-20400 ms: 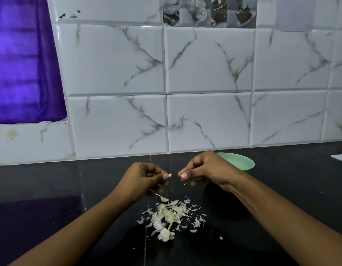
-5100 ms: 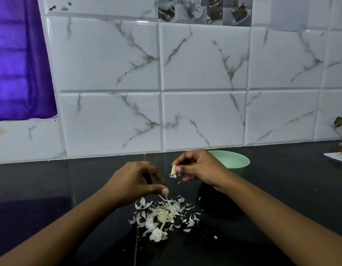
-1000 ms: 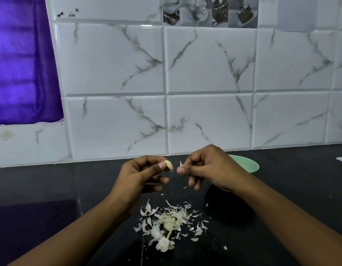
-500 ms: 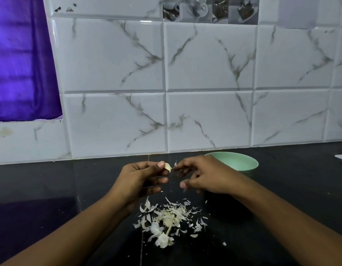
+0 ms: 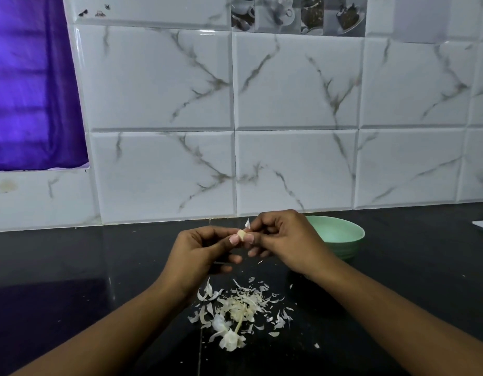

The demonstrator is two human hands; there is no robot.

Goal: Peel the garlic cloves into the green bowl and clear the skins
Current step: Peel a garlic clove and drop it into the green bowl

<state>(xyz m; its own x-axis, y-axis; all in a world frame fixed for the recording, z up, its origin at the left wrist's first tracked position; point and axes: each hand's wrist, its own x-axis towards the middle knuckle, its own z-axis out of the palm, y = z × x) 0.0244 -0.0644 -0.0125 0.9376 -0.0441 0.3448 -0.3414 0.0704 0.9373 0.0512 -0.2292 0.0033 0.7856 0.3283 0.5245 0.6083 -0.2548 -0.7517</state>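
Head-camera view: two bare forearms reach in over a black countertop (image 5: 72,267), with the left hand (image 5: 199,256) and right hand (image 5: 286,242) raised together above it. Thumb and forefinger of each hand pinch one small garlic clove (image 5: 241,234) between them, the other fingers loosely curled beneath, and a white flake of skin (image 5: 247,223) stands up at the right hand's fingertips just above the clove. The green bowl (image 5: 343,229) sits just behind the right hand, partly hidden by it, while a pile of skins (image 5: 240,310) lies on the counter below the hands, nearer the camera, before a marble-veined tile wall (image 5: 289,104).
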